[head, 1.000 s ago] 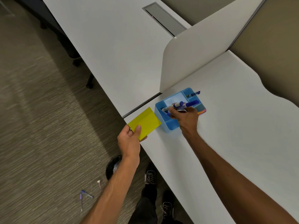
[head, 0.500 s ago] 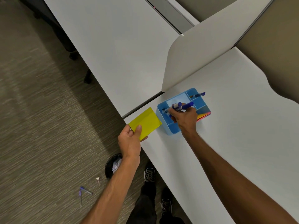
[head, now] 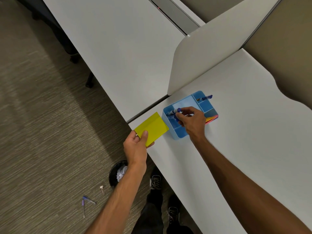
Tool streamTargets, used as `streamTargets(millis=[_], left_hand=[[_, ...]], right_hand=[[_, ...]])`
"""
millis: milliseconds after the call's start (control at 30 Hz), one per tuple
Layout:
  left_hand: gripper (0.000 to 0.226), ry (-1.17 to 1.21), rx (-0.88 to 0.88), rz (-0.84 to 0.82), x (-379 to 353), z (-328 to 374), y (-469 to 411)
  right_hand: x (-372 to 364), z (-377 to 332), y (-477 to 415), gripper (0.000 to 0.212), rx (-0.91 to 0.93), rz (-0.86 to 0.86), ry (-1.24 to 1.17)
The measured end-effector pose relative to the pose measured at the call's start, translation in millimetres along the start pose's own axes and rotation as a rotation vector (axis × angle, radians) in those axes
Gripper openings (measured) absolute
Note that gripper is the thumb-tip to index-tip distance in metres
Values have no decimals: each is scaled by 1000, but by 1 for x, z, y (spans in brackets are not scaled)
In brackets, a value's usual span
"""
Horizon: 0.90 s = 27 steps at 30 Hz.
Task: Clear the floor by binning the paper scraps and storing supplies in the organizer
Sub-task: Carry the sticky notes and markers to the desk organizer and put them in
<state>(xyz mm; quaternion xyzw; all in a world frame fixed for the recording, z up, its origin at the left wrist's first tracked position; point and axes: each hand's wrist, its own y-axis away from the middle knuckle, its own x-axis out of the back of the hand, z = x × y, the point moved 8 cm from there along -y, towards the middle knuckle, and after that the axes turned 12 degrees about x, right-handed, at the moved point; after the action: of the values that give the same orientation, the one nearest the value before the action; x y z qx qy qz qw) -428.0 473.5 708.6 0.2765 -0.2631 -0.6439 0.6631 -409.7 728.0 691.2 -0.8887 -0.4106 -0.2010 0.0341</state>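
Note:
A blue organizer (head: 180,135) with several compartments stands on the white desk (head: 244,132) near its corner. My right hand (head: 192,120) is over it, fingers closed on blue markers (head: 175,110) that tilt down into the front left compartment. Another blue pen (head: 205,98) sticks out of the far compartment. My left hand (head: 135,147) pinches a yellow sticky-note pad (head: 152,128) just left of the organizer, at the desk edge. On the carpet lie two pens (head: 87,202) and a small clip (head: 101,188).
A black bin (head: 114,173) with crumpled paper stands on the floor under my left forearm. A white divider panel (head: 202,54) rises behind the organizer. My shoes (head: 156,181) are by the desk edge. Chair casters (head: 89,82) sit under the far desk.
My right hand has tipped the markers downward and lowered them into the organizer's front compartment. My left hand with the yellow pad has stayed about where it was.

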Motion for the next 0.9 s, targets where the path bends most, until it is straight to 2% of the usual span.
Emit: streamTargets(millis=[200, 333, 433, 600, 767, 900], left_hand=[[19, -23, -15, -50, -11, 9, 6], [15, -43, -19, -105, -24, 16, 10], [14, -63, -16, -167, -39, 21, 10], [18, -101, 0, -300, -72, 27, 17], [19, -167, 8, -417, -102, 31, 26], [16, -180, 47, -443, -117, 30, 27]], right_hand=[[10, 0, 2, 34, -4, -13, 26], [24, -8, 8, 28, 26, -2, 36], [33, -21, 17, 16, 12, -25, -125], [42, -42, 36, 18, -17, -149, -412], [72, -39, 43, 20, -37, -27, -455], [98, -35, 43, 19, -54, 52, -490]])
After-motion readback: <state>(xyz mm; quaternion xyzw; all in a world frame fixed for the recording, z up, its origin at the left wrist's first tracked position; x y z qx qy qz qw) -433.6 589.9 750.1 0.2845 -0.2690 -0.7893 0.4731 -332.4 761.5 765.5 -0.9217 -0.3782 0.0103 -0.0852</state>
